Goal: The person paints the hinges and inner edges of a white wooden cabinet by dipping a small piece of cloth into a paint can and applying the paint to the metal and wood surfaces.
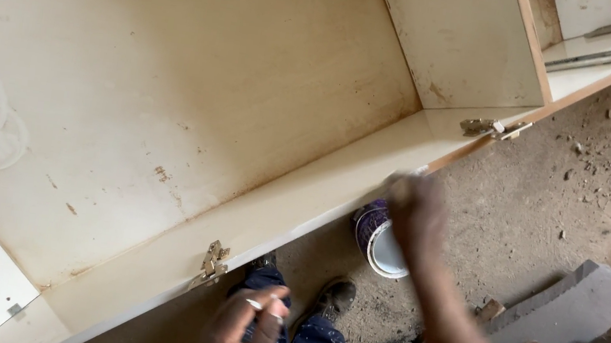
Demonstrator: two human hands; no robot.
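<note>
Right hand (pixel 412 209), blurred, reaches the cabinet (pixel 196 102) front edge at 3 o'clock; finger state cannot be told. Left hand (pixel 246 335), at 6 o'clock, fingers curled, grip unclear. Paint can (pixel 375 240) on the floor (pixel 545 203) beneath.

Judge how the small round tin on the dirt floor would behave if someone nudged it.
The tin appears to lie tilted or on its side, its pale round end showing, so it would probably roll. The floor is rough and gritty, likely stopping it soon. It looks small enough to lift one-handed; its fill cannot be seen.
</note>
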